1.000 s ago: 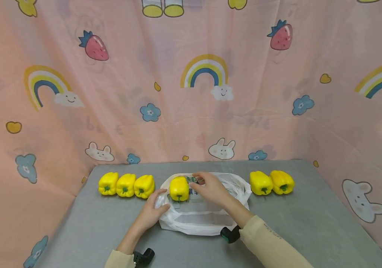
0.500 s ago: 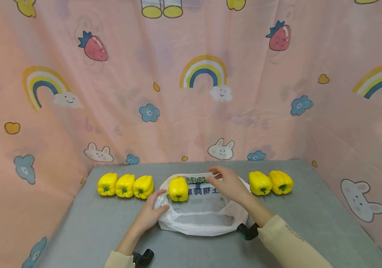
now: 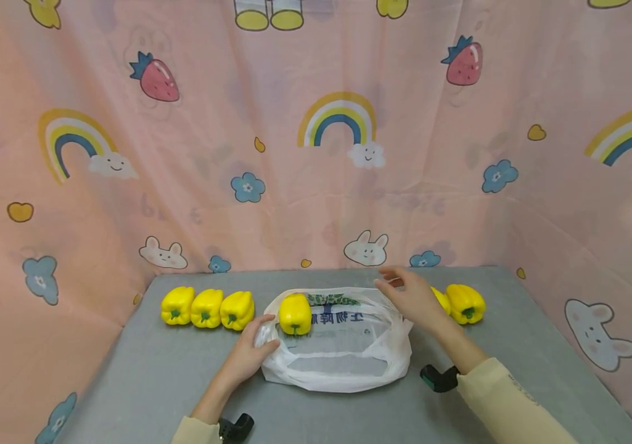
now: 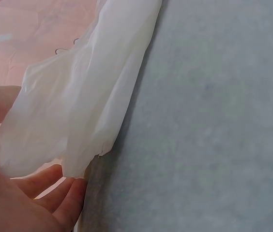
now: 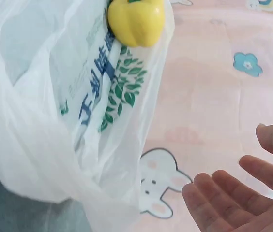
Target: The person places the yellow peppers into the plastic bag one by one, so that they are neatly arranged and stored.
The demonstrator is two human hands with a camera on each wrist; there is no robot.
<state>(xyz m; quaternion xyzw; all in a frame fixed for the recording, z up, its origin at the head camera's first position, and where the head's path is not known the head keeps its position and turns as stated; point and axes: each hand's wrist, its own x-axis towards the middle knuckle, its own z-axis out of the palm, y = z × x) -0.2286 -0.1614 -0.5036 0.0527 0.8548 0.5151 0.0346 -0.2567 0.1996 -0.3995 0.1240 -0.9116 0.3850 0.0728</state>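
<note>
On the grey table [image 3: 371, 419], bagging seems underway: spread left hand [image 3: 246, 353] touches white bag [image 3: 338, 381], while right hand [image 3: 412, 299] (empty, loosely spread) probably must next grasp another pepper [image 3: 466, 303].

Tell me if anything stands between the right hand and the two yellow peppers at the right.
Nothing visible does. In the head view, the right hand hides part of the nearer pepper; the farther pepper shows plainly. The white bag lies left of both.

Pepper [image 3: 295, 312] in bag [image 3: 338, 383], peppers [image 3: 207, 307] left, peppers [image 3: 466, 303] right
</note>
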